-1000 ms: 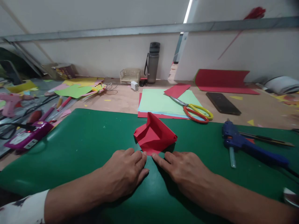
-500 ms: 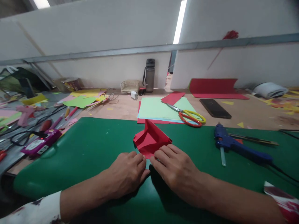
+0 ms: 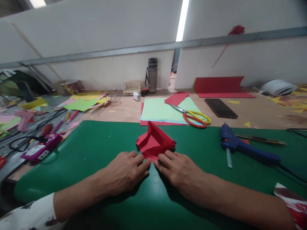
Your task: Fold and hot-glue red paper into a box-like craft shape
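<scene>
A piece of folded red paper [image 3: 155, 140] lies on the green mat [image 3: 96, 143], one pointed flap standing up at its far side. My left hand [image 3: 129, 169] is closed at its near left edge, thumb and fingers pinching the paper. Opposite it, my right hand [image 3: 177, 167] grips the near right edge with curled fingers. The thumbs are a small gap apart at the near edge, and the fingers hide part of the paper's lower border.
Scissors [image 3: 196, 118] rest on stacked pale green paper [image 3: 155, 110]. To the right lie a blue glue gun [image 3: 240, 147], a cutter knife [image 3: 261, 139] and a phone [image 3: 220, 108]. A bottle [image 3: 152, 76] stands behind. A purple power strip [image 3: 43, 147] lies at left.
My left thumb has moved up onto the paper's near edge, and the left fingers have shifted slightly up and left. The right hand stays at its edge. The camera view has shifted a little.
</scene>
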The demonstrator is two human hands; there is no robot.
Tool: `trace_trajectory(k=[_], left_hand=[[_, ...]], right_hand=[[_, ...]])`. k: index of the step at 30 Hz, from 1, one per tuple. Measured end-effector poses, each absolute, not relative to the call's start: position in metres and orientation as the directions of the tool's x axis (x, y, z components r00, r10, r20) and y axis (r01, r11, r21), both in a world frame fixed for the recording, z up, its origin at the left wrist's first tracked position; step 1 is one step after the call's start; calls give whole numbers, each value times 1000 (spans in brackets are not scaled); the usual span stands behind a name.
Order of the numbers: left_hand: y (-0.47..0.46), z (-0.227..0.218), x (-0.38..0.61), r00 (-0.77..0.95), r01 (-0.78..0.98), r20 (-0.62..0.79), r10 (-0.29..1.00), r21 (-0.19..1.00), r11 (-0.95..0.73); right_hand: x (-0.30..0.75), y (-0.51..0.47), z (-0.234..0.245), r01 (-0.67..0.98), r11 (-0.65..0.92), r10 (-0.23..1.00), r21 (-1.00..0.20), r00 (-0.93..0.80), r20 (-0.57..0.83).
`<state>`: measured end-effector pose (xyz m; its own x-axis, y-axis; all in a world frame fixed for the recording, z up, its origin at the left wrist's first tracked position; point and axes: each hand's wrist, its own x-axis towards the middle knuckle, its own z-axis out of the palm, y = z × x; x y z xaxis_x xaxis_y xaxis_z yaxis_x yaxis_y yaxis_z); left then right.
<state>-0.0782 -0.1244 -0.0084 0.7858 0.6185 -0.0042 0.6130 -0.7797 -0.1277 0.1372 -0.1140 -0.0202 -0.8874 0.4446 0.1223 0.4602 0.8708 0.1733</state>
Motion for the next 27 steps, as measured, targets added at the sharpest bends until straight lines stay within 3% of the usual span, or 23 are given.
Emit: trace_trajectory(k=[4, 7, 9, 12, 16, 20, 23, 27], left_hand=[[-126, -12, -93, 780, 619, 12, 626, -161, -769], [-130, -15, -101, 754, 657, 105, 648, -109, -746], [-130, -17, -102, 701, 699, 211, 682, -8, -715], [-125, -14, -98, 546, 729, 372, 751, 232, -645], [-118, 0, -86, 331, 621, 514, 792, 513, -593], [-112, 16, -74, 271, 476, 451, 850, 705, -526], [-103, 26, -64, 363, 355, 354, 862, 803, -479], [-86, 41, -45, 476, 275, 303, 826, 841, -467]], right_hand=[[139, -113, -20, 457, 876, 443, 156, -889, 116], [139, -114, -14, 452, 882, 433, 136, -889, 146], [137, -114, -3, 432, 893, 391, 129, -884, 256], [129, -108, 19, 450, 880, 355, 151, -836, 418], [118, -91, 34, 593, 799, 545, 99, -784, 296], [121, -78, 39, 648, 761, 648, -29, -757, 91], [135, -72, 53, 692, 713, 699, -116, -685, 207], [159, -66, 78, 712, 655, 744, -255, -546, 386]])
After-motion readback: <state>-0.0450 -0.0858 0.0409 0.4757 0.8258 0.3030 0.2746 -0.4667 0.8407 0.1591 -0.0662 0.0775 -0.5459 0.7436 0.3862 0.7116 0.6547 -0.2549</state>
